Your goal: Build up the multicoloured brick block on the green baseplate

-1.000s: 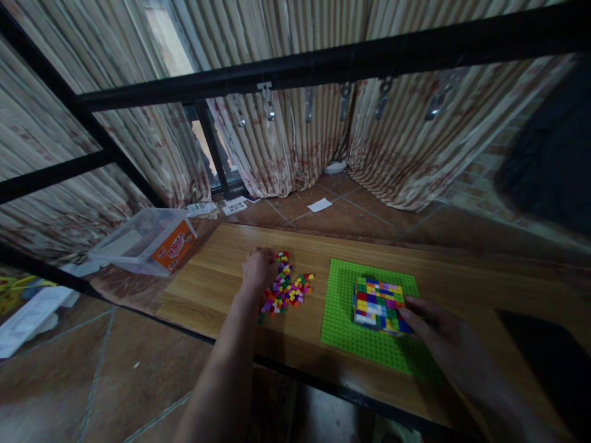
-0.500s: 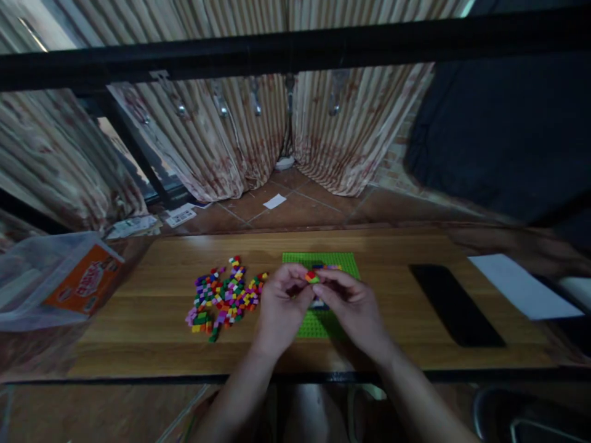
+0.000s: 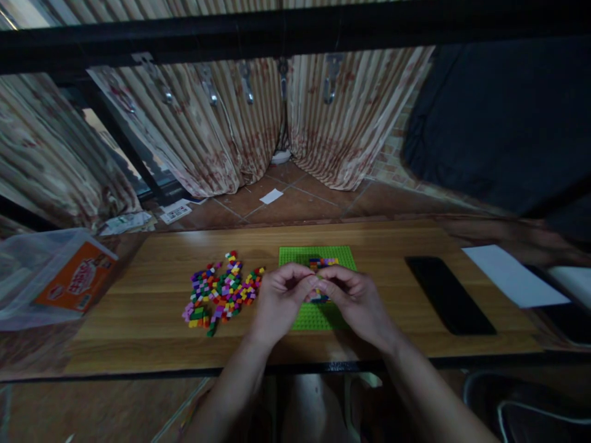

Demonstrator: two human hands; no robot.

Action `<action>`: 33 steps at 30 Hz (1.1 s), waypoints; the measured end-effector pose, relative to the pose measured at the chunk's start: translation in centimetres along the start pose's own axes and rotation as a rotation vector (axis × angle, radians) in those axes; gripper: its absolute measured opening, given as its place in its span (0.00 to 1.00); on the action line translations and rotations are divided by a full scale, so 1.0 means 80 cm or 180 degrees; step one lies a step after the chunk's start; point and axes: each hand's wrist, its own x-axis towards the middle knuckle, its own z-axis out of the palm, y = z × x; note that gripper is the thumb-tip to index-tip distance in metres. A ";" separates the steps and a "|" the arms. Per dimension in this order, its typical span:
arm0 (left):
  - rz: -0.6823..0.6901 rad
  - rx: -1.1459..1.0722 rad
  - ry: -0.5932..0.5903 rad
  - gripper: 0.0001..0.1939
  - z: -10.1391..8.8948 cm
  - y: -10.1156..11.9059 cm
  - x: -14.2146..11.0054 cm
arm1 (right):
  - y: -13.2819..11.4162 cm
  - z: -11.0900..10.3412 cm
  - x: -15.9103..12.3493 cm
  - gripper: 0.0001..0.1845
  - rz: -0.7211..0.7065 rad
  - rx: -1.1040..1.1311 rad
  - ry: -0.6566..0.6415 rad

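1. Left hand (image 3: 281,301) and right hand (image 3: 360,301) meet at the fingertips, each grip pinched nearly closed on a tiny, mostly hidden greenish plastic piece (image 3: 318,277).
2. The piece is in front of the green studded plastic baseplate (image 3: 289,255) and its partly hidden multicoloured brick block (image 3: 324,263).
3. Light, even thumb pressure seems best; squeezing harder could flick it toward the loose multicoloured plastic bricks (image 3: 226,289) at left.

Bare forearms (image 3: 231,383), tapering to bare wrists (image 3: 390,346), bare left grip (image 3: 280,303), bare right grip (image 3: 359,304)
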 end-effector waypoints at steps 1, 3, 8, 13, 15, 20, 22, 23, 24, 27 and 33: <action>-0.0056 -0.0068 -0.0030 0.09 0.000 0.002 0.000 | -0.001 0.000 0.000 0.07 0.0044 0.0139 -0.0067; -0.0165 -0.0189 -0.0110 0.09 -0.003 0.007 0.000 | -0.002 -0.001 0.000 0.07 0.0103 0.0366 -0.0105; -0.0261 0.0114 0.0084 0.09 -0.037 0.014 0.010 | 0.001 -0.013 0.004 0.07 0.0176 0.0548 0.0429; 0.0016 0.2355 0.0583 0.07 -0.088 0.003 0.019 | 0.003 -0.042 0.004 0.05 0.0183 0.0477 0.0812; 0.0054 0.3148 0.0479 0.07 -0.100 -0.003 0.020 | 0.002 -0.050 0.002 0.07 0.0221 0.0382 0.0904; -0.0085 0.4046 0.0265 0.09 -0.106 -0.011 0.021 | 0.006 -0.056 -0.002 0.09 0.0323 0.0106 0.0869; -0.0130 0.4176 0.0202 0.11 -0.107 -0.013 0.021 | 0.010 -0.055 -0.002 0.09 0.0327 0.0025 0.0761; -0.0125 0.4232 0.0176 0.11 -0.108 -0.014 0.021 | 0.012 -0.055 -0.002 0.09 0.0323 -0.0008 0.0716; -0.0106 0.4293 0.0148 0.12 -0.109 -0.015 0.021 | 0.013 -0.054 -0.002 0.09 0.0315 -0.0039 0.0682; -0.0032 0.4451 0.0250 0.12 -0.114 -0.014 0.020 | 0.018 -0.053 -0.003 0.08 0.0294 -0.0188 0.0609; 0.0492 0.3285 0.0702 0.11 -0.081 0.000 0.013 | 0.022 -0.046 -0.006 0.07 -0.0148 -0.0608 0.0539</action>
